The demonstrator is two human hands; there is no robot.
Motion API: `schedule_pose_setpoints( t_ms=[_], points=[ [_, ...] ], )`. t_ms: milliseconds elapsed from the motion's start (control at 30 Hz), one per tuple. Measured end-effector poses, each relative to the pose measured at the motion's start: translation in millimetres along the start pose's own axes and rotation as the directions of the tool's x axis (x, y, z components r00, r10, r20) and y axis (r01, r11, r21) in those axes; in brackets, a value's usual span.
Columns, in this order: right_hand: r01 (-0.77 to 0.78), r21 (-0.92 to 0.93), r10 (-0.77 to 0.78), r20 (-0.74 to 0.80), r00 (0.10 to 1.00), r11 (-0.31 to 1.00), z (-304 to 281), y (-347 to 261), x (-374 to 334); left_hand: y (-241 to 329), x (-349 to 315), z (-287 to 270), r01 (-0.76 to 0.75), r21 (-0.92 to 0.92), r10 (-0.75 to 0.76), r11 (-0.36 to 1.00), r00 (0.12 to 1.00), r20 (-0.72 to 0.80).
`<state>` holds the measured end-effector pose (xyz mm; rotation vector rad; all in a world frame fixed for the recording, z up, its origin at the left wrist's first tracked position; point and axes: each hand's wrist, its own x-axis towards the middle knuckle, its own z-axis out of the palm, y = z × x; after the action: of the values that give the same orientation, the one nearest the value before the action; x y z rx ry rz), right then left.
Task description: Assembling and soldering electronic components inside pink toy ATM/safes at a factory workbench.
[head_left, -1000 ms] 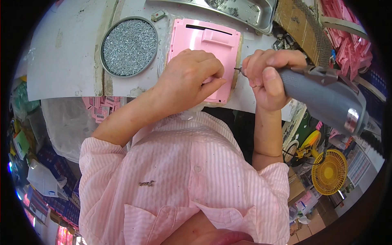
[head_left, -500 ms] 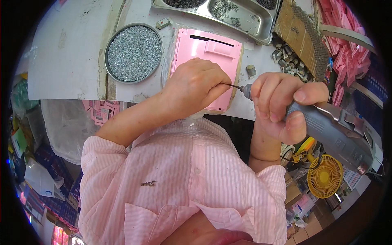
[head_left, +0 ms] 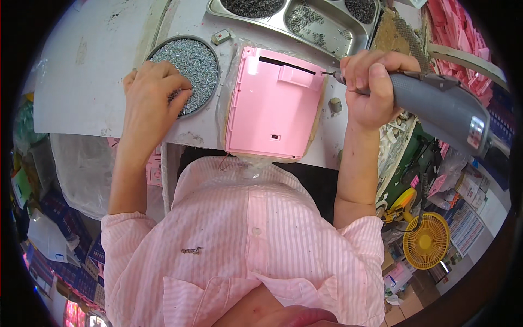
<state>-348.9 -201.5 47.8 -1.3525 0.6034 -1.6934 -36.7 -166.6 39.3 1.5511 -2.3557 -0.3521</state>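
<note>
My left hand (head_left: 151,98) is over the near left side of a round dish (head_left: 219,73) full of small silvery metal pieces like screws or pins. Its fingers are curled in and pinched at the pieces; what lies between the fingertips is too small to make out. A grey electric screwdriver (head_left: 436,103) is gripped in my right hand (head_left: 373,82), raised at the panel's far right corner, its bit pointing left. Between the hands a flat pink plastic panel (head_left: 267,109) with a long slot and a raised block lies on a clear plastic bag.
A steel compartment tray (head_left: 354,41) with dark small screws or springs stands at the back. Small metal blocks (head_left: 335,105) (head_left: 220,37) lie beside the panel. Pink parts (head_left: 457,43) are heaped at far right. A yellow basket (head_left: 426,240) stands low on the right.
My left hand has left the panel and moved left to the dish. The screwdriver in my right hand has lifted away from the panel's middle, up toward its far right corner.
</note>
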Motion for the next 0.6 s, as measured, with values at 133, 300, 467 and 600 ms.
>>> schedule_pose_setpoints(
  t_ms=[133,300,467,600],
  points=[
    [-0.086,-0.104,0.091,0.05,0.995,0.991,0.2,-0.4,-1.7,-5.1,0.7,4.7,-0.003,-0.071,-0.002,0.997,0.997,-0.072],
    [-0.115,-0.038,0.117,0.065,0.991,0.993,-10.9,-22.3,18.6,-20.0,10.2,10.5,-0.016,-0.067,0.003,0.998,0.983,-0.185],
    [-0.142,0.168,0.111,0.18,0.977,0.976,10.5,-43.2,25.4,-20.1,-3.5,10.6,0.062,-0.078,-0.073,0.995,0.987,-0.141],
    [-0.211,0.232,0.13,0.322,0.938,0.95,60.9,-37.5,17.2,13.1,5.2,22.1,-0.297,-0.277,0.183,0.914,0.911,-0.37]
  ],
)
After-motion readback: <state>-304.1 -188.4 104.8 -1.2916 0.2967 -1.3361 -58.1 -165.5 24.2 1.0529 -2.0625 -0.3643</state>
